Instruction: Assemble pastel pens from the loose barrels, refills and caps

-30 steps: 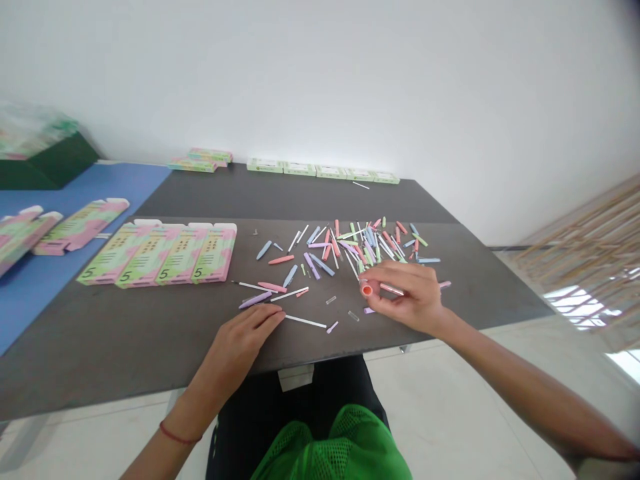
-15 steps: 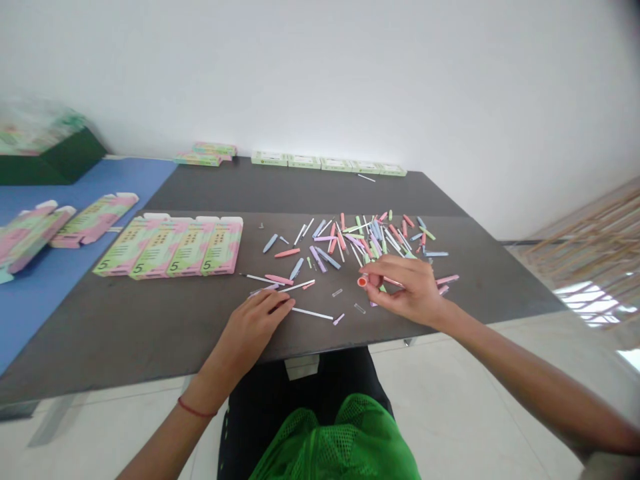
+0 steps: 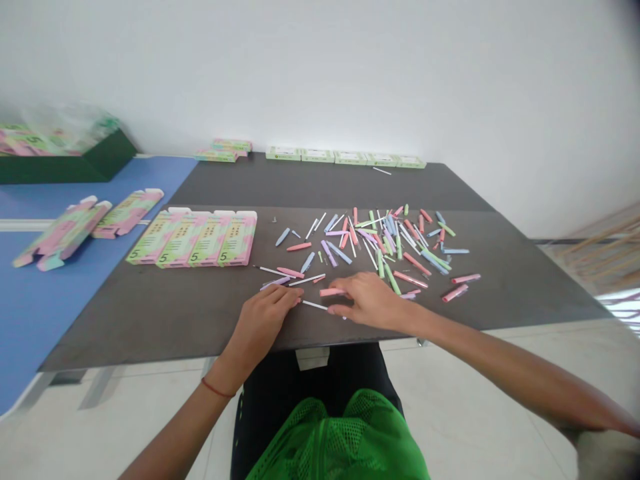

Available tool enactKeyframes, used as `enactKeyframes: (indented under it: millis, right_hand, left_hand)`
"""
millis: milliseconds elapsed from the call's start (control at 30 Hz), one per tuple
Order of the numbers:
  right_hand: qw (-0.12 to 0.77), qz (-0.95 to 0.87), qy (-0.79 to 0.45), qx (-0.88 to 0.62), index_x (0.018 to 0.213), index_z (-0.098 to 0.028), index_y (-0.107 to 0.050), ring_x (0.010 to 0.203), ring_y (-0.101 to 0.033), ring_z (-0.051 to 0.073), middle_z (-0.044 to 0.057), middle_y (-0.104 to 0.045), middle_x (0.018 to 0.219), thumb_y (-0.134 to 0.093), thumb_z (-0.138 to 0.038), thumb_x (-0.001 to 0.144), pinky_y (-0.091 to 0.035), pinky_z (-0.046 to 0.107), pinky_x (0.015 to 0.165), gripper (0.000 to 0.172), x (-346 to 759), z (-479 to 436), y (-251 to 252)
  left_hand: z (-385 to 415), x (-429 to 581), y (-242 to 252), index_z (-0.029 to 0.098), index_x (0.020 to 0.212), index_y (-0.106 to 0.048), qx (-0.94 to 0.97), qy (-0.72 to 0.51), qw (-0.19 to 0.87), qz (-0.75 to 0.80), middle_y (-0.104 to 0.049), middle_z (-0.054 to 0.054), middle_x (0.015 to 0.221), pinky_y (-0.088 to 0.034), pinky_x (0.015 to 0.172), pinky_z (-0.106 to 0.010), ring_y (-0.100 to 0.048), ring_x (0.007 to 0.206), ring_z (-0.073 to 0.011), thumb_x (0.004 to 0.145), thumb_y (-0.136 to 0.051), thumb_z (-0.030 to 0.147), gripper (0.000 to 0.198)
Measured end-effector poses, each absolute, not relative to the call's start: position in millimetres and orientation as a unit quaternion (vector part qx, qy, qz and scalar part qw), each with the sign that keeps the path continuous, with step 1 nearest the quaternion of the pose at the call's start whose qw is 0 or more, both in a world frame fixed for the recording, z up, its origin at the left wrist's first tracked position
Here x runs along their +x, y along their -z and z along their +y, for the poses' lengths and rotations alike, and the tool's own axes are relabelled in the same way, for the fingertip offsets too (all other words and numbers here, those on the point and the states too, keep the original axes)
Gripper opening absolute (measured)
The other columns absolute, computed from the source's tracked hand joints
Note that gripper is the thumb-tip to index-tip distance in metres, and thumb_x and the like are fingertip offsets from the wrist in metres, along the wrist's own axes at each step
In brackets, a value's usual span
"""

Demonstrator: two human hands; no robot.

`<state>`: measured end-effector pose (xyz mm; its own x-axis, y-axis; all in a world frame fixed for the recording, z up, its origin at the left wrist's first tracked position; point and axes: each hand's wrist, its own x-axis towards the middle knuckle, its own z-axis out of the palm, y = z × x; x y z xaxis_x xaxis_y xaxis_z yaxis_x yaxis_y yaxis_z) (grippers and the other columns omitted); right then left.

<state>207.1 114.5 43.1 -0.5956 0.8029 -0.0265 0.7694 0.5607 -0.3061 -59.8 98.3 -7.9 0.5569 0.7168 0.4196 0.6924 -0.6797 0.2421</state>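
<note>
My right hand (image 3: 365, 300) lies near the table's front edge, its fingers around a pink pen barrel (image 3: 333, 292) that sticks out to the left. My left hand (image 3: 265, 325) rests close by, fingers together, beside a lilac pen part (image 3: 275, 283). A thin white refill (image 3: 315, 305) lies between my hands, its left end near my left fingertips. Behind them spreads a loose pile of pastel pen barrels, caps and white refills (image 3: 385, 243) on the dark table (image 3: 150, 313).
Flat pink-and-green printed cartons marked 5 (image 3: 193, 239) lie left of the pile. More cartons sit on a blue mat (image 3: 50, 307). A green bin (image 3: 65, 163) stands far left, and pale green boxes (image 3: 345, 157) line the back edge.
My right hand has moved left from the pile towards my left hand, and the pink barrel now lies across its fingers. The camera view has also shifted slightly.
</note>
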Motion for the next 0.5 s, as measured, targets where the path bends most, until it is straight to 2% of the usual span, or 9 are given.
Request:
enactKeyframes:
  millis: [133,233,433,500]
  right_hand:
    - [0.027,-0.890,-0.134,-0.436,0.083,-0.019,-0.070,0.070,-0.064,0.020,0.005,-0.072,0.074,-0.074,-0.026,0.090,-0.024,0.030,0.061,0.010,191,127,-34]
    - [0.044,-0.881,-0.150,-0.447,0.076,-0.018,-0.068,0.069,-0.061,0.019,0.005,-0.069,0.070,-0.069,-0.020,0.091,-0.025,0.029,0.062,0.015,183,129,-29]
    - [0.101,-0.856,-0.208,-0.463,0.084,-0.018,-0.069,0.065,-0.055,0.016,0.001,-0.065,0.070,-0.075,-0.026,0.089,-0.027,0.028,0.063,0.012,178,129,-23]
    - [0.136,-0.842,-0.240,-0.463,0.092,-0.018,-0.069,0.062,-0.052,0.014,-0.001,-0.061,0.069,-0.079,-0.034,0.089,-0.028,0.027,0.062,0.019,186,130,-25]
  left_hand:
    - [98,-59,11,0.018,0.113,-0.068,0.855,-0.290,0.072,0.424,-0.077,-0.007,0.107,-0.057,0.091,-0.036,-0.071,0.101,-0.0224,0.105,-0.057,0.023,0.015]
    - [97,-58,11,0.019,0.110,-0.068,0.854,-0.293,0.086,0.421,-0.077,-0.006,0.104,-0.057,0.089,-0.035,-0.071,0.099,-0.0221,0.104,-0.058,0.022,0.012]
    - [96,-56,7,0.020,0.112,-0.069,0.867,-0.280,0.081,0.404,-0.079,-0.005,0.105,-0.056,0.090,-0.036,-0.072,0.100,-0.0232,0.103,-0.060,0.020,0.013]
    - [96,-56,3,0.020,0.113,-0.070,0.869,-0.276,0.073,0.403,-0.079,-0.006,0.108,-0.055,0.092,-0.037,-0.072,0.103,-0.0235,0.103,-0.061,0.022,0.014]
